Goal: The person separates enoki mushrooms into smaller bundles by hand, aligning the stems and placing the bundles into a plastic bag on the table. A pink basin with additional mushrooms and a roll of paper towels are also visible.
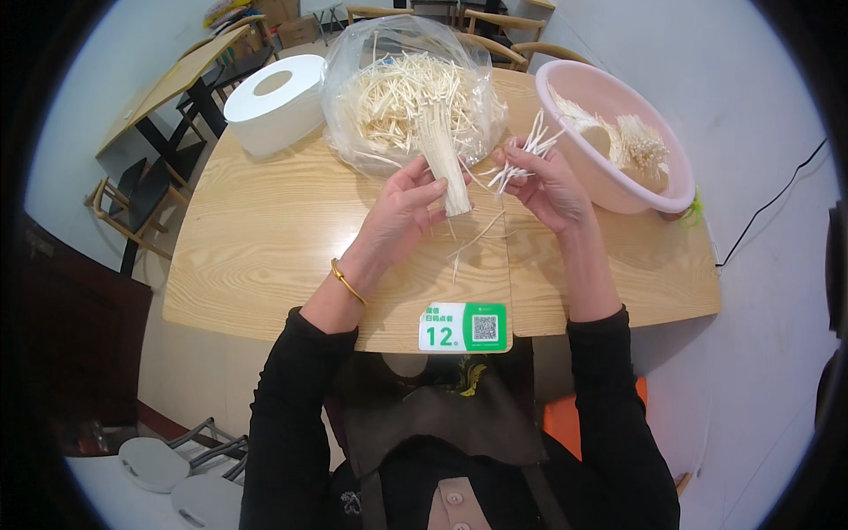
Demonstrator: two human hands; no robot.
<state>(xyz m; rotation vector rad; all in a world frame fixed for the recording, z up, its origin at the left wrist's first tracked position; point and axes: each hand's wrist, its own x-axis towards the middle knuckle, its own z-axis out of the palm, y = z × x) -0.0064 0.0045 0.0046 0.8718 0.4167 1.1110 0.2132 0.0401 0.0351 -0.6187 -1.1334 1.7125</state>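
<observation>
My left hand [411, 199] grips a bunch of enoki mushrooms [442, 152] near its cut base, the caps pointing away from me. Between the fingers of my right hand [546, 179] is a small tuft of loose enoki stems [520, 162], splayed in several directions. Just beyond the bunch, a clear plastic bag [341, 86] stands open, heaped with loose enoki mushrooms [391, 99]. To the right, a pink plastic basin [616, 175] holds larger enoki clumps [639, 142]. A few stray stems [480, 238] lie on the wooden table [278, 245] below my hands.
A large white paper roll [275, 106] stands left of the bag. A green and white card with a printed code [465, 327] lies at the table's near edge. A wall [762, 199] with a black cable [762, 212] runs along the right. Wooden chairs [142, 192] stand to the left.
</observation>
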